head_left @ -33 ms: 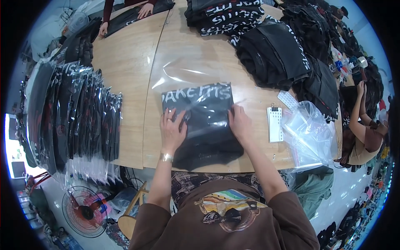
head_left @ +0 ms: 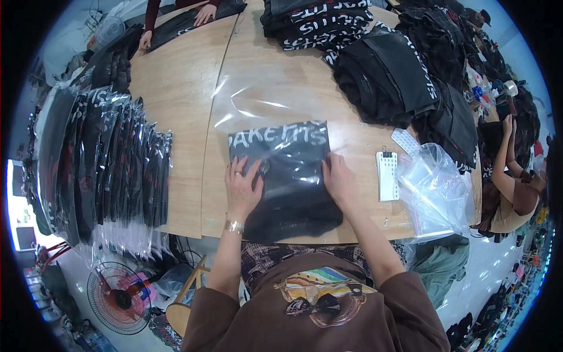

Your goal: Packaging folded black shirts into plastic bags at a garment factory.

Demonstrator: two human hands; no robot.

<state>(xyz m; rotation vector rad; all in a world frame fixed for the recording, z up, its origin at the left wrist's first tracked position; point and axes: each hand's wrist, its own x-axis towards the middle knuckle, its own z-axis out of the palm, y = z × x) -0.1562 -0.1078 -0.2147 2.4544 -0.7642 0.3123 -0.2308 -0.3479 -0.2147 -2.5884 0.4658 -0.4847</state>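
Both hands are at the folded black garment: the left hand (head_left: 242, 186) lies open, fingers spread on its left part, while the right hand (head_left: 341, 179) curls at the right edge, and I cannot tell whether it pinches cloth, film or both. Beneath everything spreads the pale wooden desk (head_left: 176, 76); the folded black garment (head_left: 293, 199) lies flat near its middle, its near end reaching the desk's near edge. Its long axis seems to run away from the person, the lettered end pointing to the far side. It looks light, soft and floppy, not fragile, likely to crease or unfold if lifted by one corner, so both side edges seem the best hold. Clear plastic film (head_left: 264, 102) covers its upper part and extends beyond it, probably slippery, thin and easily wrinkled. Smallest, the white lettering (head_left: 275, 136) runs crosswise, upright to the person.
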